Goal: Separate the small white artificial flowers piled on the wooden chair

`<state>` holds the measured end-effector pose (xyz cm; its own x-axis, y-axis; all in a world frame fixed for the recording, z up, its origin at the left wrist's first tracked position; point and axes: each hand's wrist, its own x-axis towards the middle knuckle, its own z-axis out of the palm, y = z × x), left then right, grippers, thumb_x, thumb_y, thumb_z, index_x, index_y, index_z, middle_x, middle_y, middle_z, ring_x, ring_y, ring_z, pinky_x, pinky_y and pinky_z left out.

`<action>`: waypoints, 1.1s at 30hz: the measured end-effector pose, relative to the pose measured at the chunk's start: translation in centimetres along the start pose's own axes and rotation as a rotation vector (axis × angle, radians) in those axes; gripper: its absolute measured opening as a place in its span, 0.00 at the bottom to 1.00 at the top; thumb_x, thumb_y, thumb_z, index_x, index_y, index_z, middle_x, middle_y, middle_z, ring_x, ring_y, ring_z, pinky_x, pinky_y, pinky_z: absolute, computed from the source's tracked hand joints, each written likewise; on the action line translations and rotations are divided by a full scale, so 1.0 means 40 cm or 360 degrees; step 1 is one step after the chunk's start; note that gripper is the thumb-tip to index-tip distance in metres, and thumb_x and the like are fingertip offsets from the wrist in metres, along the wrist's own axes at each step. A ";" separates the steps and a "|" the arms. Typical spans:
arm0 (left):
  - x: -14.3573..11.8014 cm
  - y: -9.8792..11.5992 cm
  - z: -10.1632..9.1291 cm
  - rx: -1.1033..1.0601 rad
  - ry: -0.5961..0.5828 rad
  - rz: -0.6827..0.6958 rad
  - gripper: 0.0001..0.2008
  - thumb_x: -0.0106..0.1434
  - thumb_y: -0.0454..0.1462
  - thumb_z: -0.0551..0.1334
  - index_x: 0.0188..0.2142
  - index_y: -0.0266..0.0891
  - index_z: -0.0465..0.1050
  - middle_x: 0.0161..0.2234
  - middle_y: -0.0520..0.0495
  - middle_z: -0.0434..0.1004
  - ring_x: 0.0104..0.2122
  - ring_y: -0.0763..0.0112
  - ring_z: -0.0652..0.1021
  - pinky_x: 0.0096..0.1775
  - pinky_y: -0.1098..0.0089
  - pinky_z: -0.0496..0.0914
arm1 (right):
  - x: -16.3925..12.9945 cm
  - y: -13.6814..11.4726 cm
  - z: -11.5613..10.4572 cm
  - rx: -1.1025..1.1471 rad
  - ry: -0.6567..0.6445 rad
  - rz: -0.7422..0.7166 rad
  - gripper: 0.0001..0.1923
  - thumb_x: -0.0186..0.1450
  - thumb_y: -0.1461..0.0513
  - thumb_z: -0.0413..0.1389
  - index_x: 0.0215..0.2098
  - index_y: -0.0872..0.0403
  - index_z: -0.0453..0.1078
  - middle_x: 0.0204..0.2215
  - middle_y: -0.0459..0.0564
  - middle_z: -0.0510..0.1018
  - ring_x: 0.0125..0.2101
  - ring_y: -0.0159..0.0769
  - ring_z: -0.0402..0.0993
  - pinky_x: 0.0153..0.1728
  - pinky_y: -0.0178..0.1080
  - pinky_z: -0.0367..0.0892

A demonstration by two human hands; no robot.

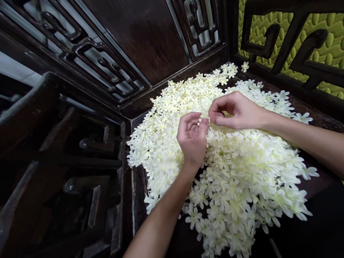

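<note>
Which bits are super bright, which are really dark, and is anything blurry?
In the head view, the white flowers are brightest, nearly washed out in places; in the head view, the carved wood at left sinks into shadow; also in the head view, some flowers mid-pile look soft.

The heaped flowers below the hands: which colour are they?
White petalled flowers, yellowish towards the centres; head view.

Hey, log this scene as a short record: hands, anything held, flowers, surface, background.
Left hand: left hand, palm up, fingers curled
Right hand: right hand, thumb and fingers drawn together, close beside the left
Held: too small to tell
Flowers: heaped white blossoms, yellowish tints, under both hands
Surface: dark wooden surface, partly covered
Background: carved wooden lattice; yellow-green embossed panel behind it
</note>
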<state>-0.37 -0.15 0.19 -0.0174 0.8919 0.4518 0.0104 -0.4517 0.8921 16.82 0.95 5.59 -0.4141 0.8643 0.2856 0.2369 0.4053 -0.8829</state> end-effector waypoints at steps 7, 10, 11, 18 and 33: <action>0.007 -0.005 0.001 -0.0123 -0.0010 -0.0034 0.12 0.61 0.38 0.69 0.44 0.41 0.74 0.39 0.48 0.76 0.36 0.78 0.77 0.38 0.75 0.75 | 0.002 0.006 -0.009 0.0069 0.0022 0.0063 0.02 0.62 0.68 0.62 0.33 0.58 0.78 0.29 0.51 0.79 0.28 0.32 0.73 0.26 0.34 0.68; 0.005 -0.002 -0.001 -0.0096 -0.0005 -0.0118 0.11 0.62 0.39 0.68 0.44 0.41 0.76 0.30 0.52 0.72 0.29 0.80 0.75 0.33 0.77 0.74 | 0.005 0.008 -0.010 0.0090 -0.0008 0.0060 0.02 0.63 0.66 0.63 0.33 0.58 0.78 0.30 0.52 0.80 0.28 0.32 0.73 0.26 0.34 0.68; 0.004 0.000 -0.002 -0.0084 -0.0014 -0.0131 0.11 0.63 0.39 0.67 0.44 0.41 0.76 0.29 0.52 0.72 0.28 0.80 0.75 0.32 0.78 0.73 | 0.006 0.008 -0.011 0.0093 -0.0017 0.0062 0.02 0.63 0.66 0.63 0.33 0.58 0.78 0.30 0.52 0.80 0.27 0.32 0.73 0.26 0.34 0.68; 0.008 -0.002 -0.007 -0.0078 -0.0025 -0.0192 0.12 0.66 0.44 0.63 0.42 0.39 0.78 0.35 0.47 0.80 0.27 0.79 0.75 0.31 0.75 0.72 | 0.003 -0.002 -0.010 0.0093 -0.0155 0.0147 0.06 0.64 0.63 0.63 0.36 0.59 0.80 0.25 0.50 0.78 0.19 0.26 0.65 0.17 0.32 0.58; 0.008 -0.001 -0.003 -0.0101 -0.0002 -0.0206 0.12 0.66 0.44 0.63 0.46 0.43 0.74 0.34 0.50 0.77 0.28 0.78 0.76 0.31 0.75 0.74 | 0.005 0.007 -0.010 0.0295 -0.0078 0.0188 0.07 0.63 0.62 0.65 0.37 0.59 0.80 0.29 0.52 0.82 0.23 0.30 0.72 0.20 0.34 0.64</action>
<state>-0.52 0.15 0.28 -0.0132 0.9429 0.3329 -0.0552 -0.3331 0.9413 17.17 1.37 5.54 -0.4362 0.8852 0.1615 0.1228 0.2363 -0.9639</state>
